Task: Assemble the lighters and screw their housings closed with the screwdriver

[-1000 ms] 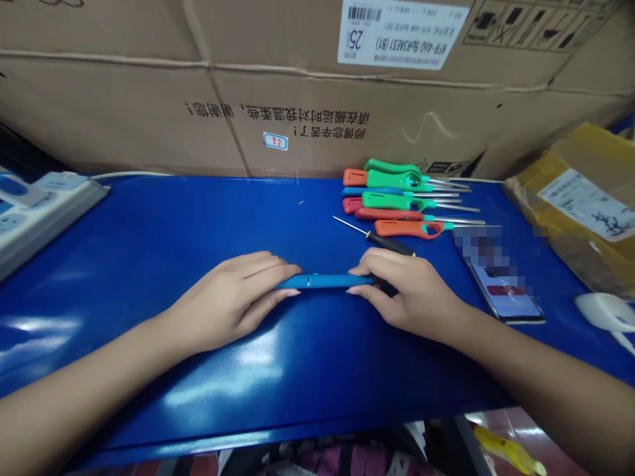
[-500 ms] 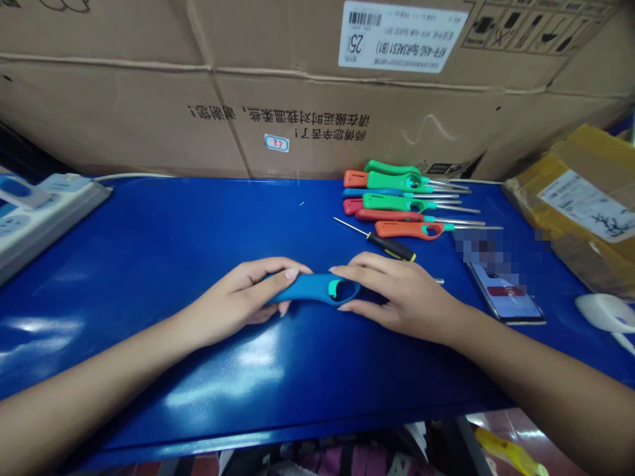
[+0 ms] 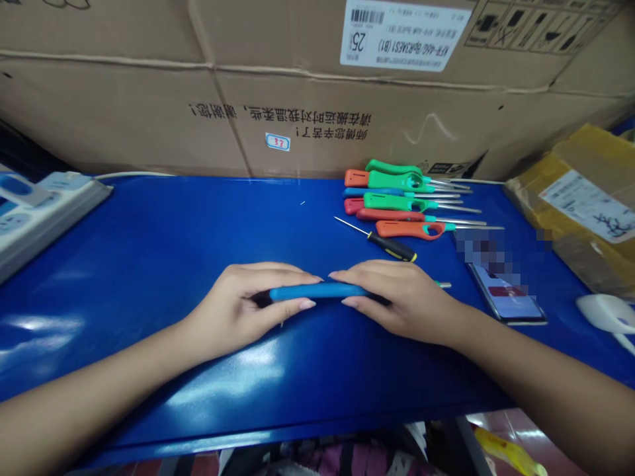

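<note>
Held between both hands, a blue long-nosed lighter (image 3: pixel 322 291) is turned edge-on, so its trigger opening is out of sight. My left hand (image 3: pixel 253 297) pinches the handle end, thumb in front and fingers behind. Around the other end, my right hand (image 3: pixel 401 297) is closed and hides most of the metal nozzle; only its tip shows past the knuckles. Beyond the hands lies a black and yellow screwdriver (image 3: pixel 391 247). Several lighters lie in a stack behind it, among them an orange one (image 3: pixel 407 229) and a green one (image 3: pixel 391 201).
A phone (image 3: pixel 510 291) rests right of my right hand, beside a white cabled device (image 3: pixel 605 313). A taped carton (image 3: pixel 570 198) stands at the far right. The power strip (image 3: pixel 54 198) is at the left. A large cardboard box (image 3: pixel 149 119) walls the back of the blue table (image 3: pixel 173 231).
The blue lighter has been rolled about its length, from its broad side to its narrow edge. My left thumb has moved from on top of the handle to its near side.
</note>
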The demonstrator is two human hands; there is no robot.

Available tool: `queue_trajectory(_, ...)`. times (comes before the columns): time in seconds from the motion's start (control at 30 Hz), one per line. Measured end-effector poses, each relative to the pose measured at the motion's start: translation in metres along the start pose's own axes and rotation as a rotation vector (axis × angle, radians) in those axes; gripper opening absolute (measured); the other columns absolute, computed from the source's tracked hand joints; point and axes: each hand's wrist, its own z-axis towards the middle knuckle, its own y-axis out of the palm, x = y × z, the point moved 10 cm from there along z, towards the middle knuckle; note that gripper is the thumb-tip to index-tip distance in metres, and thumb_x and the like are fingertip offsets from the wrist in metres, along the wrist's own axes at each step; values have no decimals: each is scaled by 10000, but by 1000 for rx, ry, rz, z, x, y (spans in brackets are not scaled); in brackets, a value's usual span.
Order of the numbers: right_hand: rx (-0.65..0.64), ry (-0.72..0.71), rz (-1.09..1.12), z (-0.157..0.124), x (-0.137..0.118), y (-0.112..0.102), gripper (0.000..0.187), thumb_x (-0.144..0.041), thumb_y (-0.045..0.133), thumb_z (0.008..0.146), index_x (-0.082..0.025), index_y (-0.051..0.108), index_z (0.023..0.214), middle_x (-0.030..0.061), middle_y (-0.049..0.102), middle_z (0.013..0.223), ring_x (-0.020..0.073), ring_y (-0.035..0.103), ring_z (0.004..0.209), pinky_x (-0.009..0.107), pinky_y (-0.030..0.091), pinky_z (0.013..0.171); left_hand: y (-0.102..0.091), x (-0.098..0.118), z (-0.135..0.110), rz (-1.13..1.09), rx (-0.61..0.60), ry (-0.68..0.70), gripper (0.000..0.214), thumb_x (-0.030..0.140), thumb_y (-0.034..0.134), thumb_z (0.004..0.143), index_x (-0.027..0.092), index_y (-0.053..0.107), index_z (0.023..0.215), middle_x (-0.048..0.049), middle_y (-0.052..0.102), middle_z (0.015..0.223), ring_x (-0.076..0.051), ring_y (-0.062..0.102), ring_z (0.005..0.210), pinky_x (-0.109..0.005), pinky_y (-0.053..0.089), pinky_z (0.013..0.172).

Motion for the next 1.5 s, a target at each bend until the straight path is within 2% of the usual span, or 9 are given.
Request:
queue_trajectory(0.17, -90, -40, -22, -1, -6, 10, 401, -398, 515, 1037, -162, 629, 1341, 80, 749, 1242, 207, 713, 1097, 350, 572, 921, 5, 13, -1, -19, -27, 78, 285, 190, 771, 869, 242, 780, 1149, -43, 799, 1111, -191, 771, 1001, -270, 627, 922)
queue_trajectory(0.47, -55, -46, -31, -1, -6, 7, 348, -347, 503, 1044, -147, 678, 1268, 64, 769, 1206, 212, 734, 1047, 356, 582, 905, 9, 12, -4, 23, -38, 103, 295, 219, 757, 888, 250, 760, 1181, -49, 786, 1160, -207, 760, 1041, -301, 622, 945)
queue_trajectory(0.6, -13, 22, -94, -1, 3, 2, 394, -385, 538, 1027, -149, 654, 1320, 83, 772, 1191, 221, 737, 1051, 374, 591, 910, 3, 4, -2, 60, 6, 57, 220, 246, 700, 932, 204, 736, 1145, -69, 784, 1117, -209, 745, 1034, -309, 607, 928)
queue_trajectory(0.67, 32, 83, -141, -2, 11, -4, 408, -378, 574, 1007, -130, 652, 1321, 102, 763, 1210, 238, 735, 1066, 387, 593, 914, -2, -5, -1, 24, 45, -13, 181, 258, 670, 952, 187, 713, 1113, -81, 765, 1115, -205, 729, 1018, -318, 593, 915)
queue_trajectory(0.83, 40, 158, -159, -5, 26, -7, 246, -300, 578, 1005, -171, 727, 1153, 69, 787, 1123, 218, 750, 996, 360, 595, 862, -7, -34, -5, -202, 118, -223, 178, 326, 619, 989, 194, 638, 1106, -79, 709, 1140, -110, 619, 683, -256, 526, 617)
queue_trajectory(1.07, 103, 69, -175, -8, 17, -10, 187, -279, 585, 997, -170, 736, 1013, 55, 808, 966, 197, 759, 849, 335, 577, 779, -1, -35, -9, -290, 90, -227, 120, 304, 569, 1024, 205, 574, 1092, -72, 659, 1154, -85, 552, 674, -228, 486, 605)
queue_trajectory(1.3, 38, 189, -119, -5, 27, -5, 211, -349, 618, 981, -191, 722, 1076, 47, 786, 1046, 202, 739, 935, 324, 551, 792, -3, -42, -11, -350, 141, -280, 156, 351, 592, 1009, 212, 564, 1072, -52, 627, 1090, -88, 515, 627, -244, 456, 535)
queue_trajectory(1.37, 44, 197, -120, -4, 27, -6, 226, -383, 631, 972, -186, 717, 1044, 45, 778, 1010, 202, 731, 905, 323, 541, 769, -2, -42, -12, -382, 143, -275, 135, 345, 583, 1013, 224, 553, 1063, -34, 615, 1073, -85, 499, 613, -245, 446, 522)
queue_trajectory(1.5, 41, 161, -76, -2, 24, -4, 230, -393, 623, 978, -183, 707, 1025, 44, 758, 976, 191, 704, 902, 307, 525, 762, 3, -34, -11, -337, 87, -216, 75, 308, 546, 1035, 244, 534, 1072, -11, 600, 1063, -91, 528, 677, -250, 484, 595)
